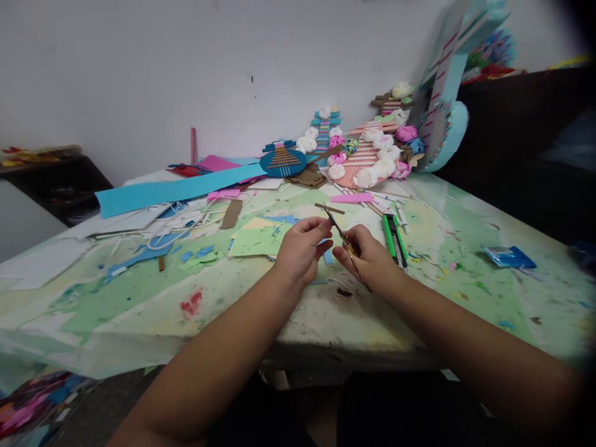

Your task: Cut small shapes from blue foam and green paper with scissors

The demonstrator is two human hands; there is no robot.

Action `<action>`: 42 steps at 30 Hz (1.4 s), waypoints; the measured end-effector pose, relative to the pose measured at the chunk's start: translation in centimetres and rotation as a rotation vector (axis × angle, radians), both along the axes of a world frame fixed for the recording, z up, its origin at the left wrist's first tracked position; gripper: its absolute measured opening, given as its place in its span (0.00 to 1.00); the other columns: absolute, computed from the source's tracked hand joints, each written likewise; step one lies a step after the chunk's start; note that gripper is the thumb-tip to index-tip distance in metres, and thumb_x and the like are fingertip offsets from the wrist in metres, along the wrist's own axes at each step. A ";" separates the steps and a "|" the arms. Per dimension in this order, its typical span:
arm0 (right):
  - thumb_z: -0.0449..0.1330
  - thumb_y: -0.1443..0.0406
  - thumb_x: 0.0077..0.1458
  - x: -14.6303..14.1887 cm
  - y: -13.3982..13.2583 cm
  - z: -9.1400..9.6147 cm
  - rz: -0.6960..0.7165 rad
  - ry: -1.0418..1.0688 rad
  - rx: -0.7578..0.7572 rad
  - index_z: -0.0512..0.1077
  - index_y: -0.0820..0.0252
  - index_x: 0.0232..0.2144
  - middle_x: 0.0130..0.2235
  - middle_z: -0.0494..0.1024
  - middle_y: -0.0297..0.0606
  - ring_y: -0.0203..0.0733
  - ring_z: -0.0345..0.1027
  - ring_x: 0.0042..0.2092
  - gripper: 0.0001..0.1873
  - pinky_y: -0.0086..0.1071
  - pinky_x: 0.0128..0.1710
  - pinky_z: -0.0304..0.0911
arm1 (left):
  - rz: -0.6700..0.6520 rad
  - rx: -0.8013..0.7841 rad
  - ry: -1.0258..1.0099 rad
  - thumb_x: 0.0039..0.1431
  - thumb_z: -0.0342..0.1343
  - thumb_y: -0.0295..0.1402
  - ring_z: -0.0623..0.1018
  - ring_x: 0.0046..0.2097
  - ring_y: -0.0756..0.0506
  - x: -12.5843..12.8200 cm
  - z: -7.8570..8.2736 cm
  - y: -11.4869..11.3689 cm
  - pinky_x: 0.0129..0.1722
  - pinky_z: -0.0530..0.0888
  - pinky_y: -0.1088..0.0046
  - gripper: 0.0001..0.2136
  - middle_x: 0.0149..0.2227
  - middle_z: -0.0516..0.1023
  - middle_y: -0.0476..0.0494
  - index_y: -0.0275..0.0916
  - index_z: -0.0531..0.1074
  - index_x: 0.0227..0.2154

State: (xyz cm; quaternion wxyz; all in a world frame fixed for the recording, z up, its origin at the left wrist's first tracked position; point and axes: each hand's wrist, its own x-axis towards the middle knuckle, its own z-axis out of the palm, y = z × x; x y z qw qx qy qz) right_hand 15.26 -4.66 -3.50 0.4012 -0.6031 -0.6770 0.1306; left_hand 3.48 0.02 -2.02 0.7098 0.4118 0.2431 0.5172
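Observation:
My right hand [370, 257] is closed round the gold handles of a small pair of scissors [341, 234], whose dark blades point up and to the left. My left hand [300, 248] is pinched right at the blade tips, gripping something small that I cannot make out. A bit of blue shows under its fingers. Both hands hover just above the paint-stained green and white table [139, 310], near its front edge.
A green and black utility knife [393, 239] lies just right of my hands. Paper sheets, a long blue strip [179, 186] and scraps cover the left. Craft guitars with paper flowers [372, 155] lean at the back wall. A blue packet [507, 256] lies far right.

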 end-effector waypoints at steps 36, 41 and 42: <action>0.50 0.52 0.47 -0.7 -0.7 -0.1 -0.145 -0.169 0.089 0.55 0.58 0.25 0.20 0.62 0.32 0.35 0.53 0.21 0.16 0.28 0.20 0.47 | -0.115 0.061 -0.014 0.38 0.59 0.34 0.66 0.21 0.57 -0.5 0.3 -0.2 0.21 0.63 0.80 0.10 0.22 0.66 0.52 0.35 0.67 0.24; 0.53 0.51 0.44 -0.2 -0.3 -0.4 -0.129 0.004 0.091 0.56 0.58 0.24 0.17 0.59 0.28 0.32 0.51 0.19 0.17 0.27 0.18 0.44 | -0.059 0.073 0.037 0.37 0.59 0.35 0.67 0.21 0.57 -0.6 0.5 0.0 0.23 0.65 0.79 0.11 0.24 0.69 0.50 0.34 0.69 0.25; 0.53 0.51 0.44 -0.1 -0.1 -0.5 -0.104 0.097 0.076 0.57 0.58 0.26 0.17 0.59 0.27 0.31 0.50 0.19 0.17 0.26 0.17 0.45 | -0.048 0.072 0.050 0.37 0.59 0.35 0.67 0.22 0.57 -0.6 0.5 0.0 0.23 0.65 0.79 0.11 0.24 0.69 0.49 0.34 0.70 0.25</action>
